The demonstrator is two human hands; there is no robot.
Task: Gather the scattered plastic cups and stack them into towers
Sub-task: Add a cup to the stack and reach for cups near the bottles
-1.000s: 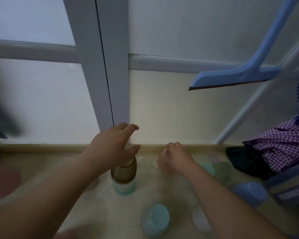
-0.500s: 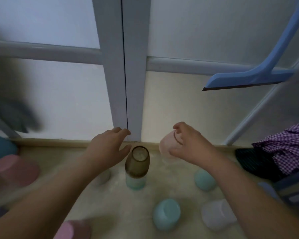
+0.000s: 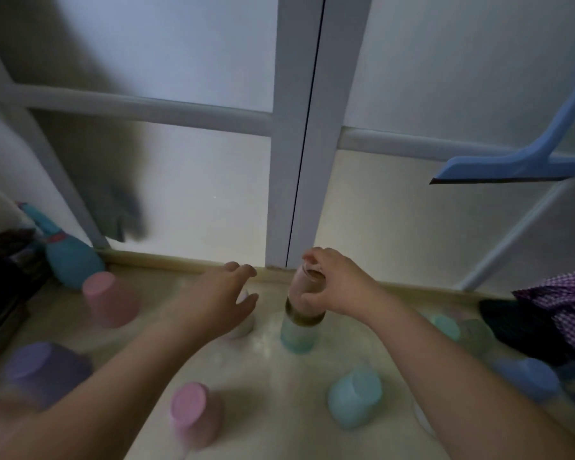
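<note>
Head view: my right hand (image 3: 337, 287) grips a pink cup (image 3: 307, 287) seated on the brown-and-teal tower (image 3: 299, 330) on the floor by the door frame; my left hand (image 3: 218, 300), fingers spread, hovers over a white cup (image 3: 244, 323).

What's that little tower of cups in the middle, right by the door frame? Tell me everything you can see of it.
The tower stands upright on the pale floor, close to the grey door frame. Three translucent plastic cups sit upside down on one another: a teal cup at the bottom, a brownish cup over it, and a pink cup on top. The right hand grips the pink one from the side. The left hand is beside the tower, not touching it.
</note>
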